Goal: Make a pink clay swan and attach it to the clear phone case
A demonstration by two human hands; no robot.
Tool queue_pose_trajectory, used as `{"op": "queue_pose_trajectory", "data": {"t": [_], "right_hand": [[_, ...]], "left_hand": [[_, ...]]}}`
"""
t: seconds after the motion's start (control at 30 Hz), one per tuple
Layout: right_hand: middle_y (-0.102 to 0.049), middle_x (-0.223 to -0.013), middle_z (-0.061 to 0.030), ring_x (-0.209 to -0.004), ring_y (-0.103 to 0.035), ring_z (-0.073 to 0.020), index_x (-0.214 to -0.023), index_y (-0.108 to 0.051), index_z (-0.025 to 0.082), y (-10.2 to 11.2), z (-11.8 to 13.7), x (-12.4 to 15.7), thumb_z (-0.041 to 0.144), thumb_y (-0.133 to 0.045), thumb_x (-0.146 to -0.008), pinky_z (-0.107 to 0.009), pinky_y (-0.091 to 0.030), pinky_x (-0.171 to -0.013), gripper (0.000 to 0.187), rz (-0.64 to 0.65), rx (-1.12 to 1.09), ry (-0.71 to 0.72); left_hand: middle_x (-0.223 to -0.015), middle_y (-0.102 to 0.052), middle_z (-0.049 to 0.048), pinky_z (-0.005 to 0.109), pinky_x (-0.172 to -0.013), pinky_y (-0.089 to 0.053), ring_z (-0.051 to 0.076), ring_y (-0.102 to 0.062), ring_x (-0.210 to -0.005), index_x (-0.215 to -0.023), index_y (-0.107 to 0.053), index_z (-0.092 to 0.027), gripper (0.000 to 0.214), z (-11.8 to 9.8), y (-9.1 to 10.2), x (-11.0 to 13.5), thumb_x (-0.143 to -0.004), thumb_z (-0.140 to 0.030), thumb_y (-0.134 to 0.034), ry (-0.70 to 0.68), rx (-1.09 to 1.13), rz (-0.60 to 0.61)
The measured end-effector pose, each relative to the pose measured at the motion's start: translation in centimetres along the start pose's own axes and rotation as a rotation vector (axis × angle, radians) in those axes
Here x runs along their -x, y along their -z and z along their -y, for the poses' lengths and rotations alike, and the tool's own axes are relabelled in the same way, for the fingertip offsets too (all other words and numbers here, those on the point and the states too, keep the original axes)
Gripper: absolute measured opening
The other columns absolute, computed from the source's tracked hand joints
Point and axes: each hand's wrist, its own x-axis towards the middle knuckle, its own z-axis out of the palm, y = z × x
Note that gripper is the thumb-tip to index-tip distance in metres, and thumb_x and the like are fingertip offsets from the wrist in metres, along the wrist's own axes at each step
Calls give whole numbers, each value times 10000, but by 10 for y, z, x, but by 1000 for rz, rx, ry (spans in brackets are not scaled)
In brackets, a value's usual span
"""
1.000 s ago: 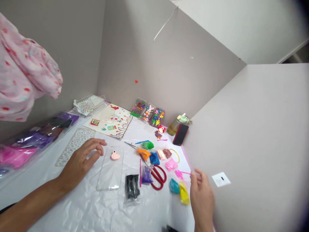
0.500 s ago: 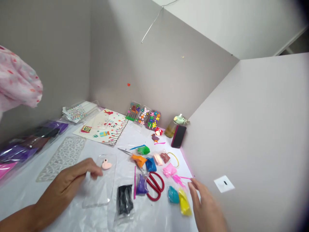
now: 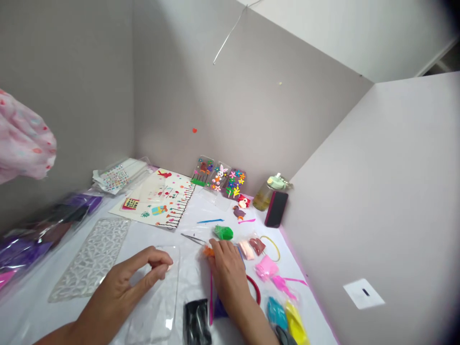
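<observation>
My left hand hovers over a clear phone case, its thumb and forefinger closed at a small pale pink clay bird. Only a sliver of the bird shows past the fingertips. At the middle of the table, my right hand has its fingers curled on a packet of orange clay. Beneath that hand and forearm lie red-handled scissors, a purple clay packet and a mostly hidden blue one. A black clay packet and a pink stick tool lie between the hands.
Green clay, pink clay, teal clay and yellow clay lie around. Behind stand decorated cases, a bottle and a phone. A patterned mat and sticker-covered notebook are left.
My right hand has moved left from beside the yellow clay onto the orange packet. My left fingers have closed over the pale pink bird. The view has shifted slightly.
</observation>
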Motion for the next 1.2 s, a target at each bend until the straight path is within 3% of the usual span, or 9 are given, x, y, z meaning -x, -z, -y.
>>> {"op": "queue_pose_trajectory", "data": {"t": [0.1,0.2,0.47,0.7,0.97,1.07,1.2], "right_hand": [[-743,-1115,-73,-995,-737,-226,-1274,-604,230,13,20,11,-1,-640,-896,-320,-620,-859,445,-32,-286,23],[-721,-1082,-26,-964,-728,-178,-1238,-590,275,25,44,17,72,-616,-965,-253,-599,-844,341,-70,-574,73],[-761,-1009,-37,-869,-746,-185,-1207,-612,254,15,57,22,213,-549,-1080,-255,-599,-774,148,-178,-484,147],[-770,-997,-48,-866,-751,-206,-1215,-602,252,16,59,27,154,-540,-1043,-279,-610,-763,207,-205,-471,123],[-716,-899,-20,-778,-701,-179,-1094,-604,250,18,63,25,87,-573,-971,-243,-572,-689,206,-181,-584,110],[-703,-881,-14,-746,-680,-164,-1066,-609,248,19,65,24,89,-577,-977,-226,-559,-663,185,-211,-631,111],[-701,-885,-17,-733,-671,-156,-1071,-626,245,20,66,23,97,-569,-989,-220,-553,-655,178,-205,-656,108]], "left_hand": [[-1014,-758,-35,192,-923,-506,182,-716,-1026,-976,-756,-339,190,16,2,-5,-996,-488,-640,-92,-21,103],[-985,-744,-35,195,-925,-515,165,-717,-994,-976,-768,-341,150,21,1,-6,-1007,-404,-635,-145,-11,93],[-944,-757,-53,253,-906,-495,181,-673,-981,-943,-777,-356,116,24,3,-6,-1004,-374,-680,-245,-126,106],[-1034,-822,-43,396,-1207,-373,257,-691,-1104,-1025,-817,-416,147,36,5,-8,-980,-493,-700,-282,-191,141],[-974,-811,-27,512,-1255,-297,271,-702,-1031,-979,-828,-402,130,23,11,-12,-948,-470,-721,-182,-212,251],[-990,-816,-20,522,-1262,-280,300,-689,-1096,-946,-828,-398,203,18,12,-13,-957,-520,-667,-126,-155,260],[-1023,-812,-57,451,-1282,-241,274,-668,-1147,-955,-805,-409,89,19,12,-9,-931,-443,-727,-139,-167,250]]}}
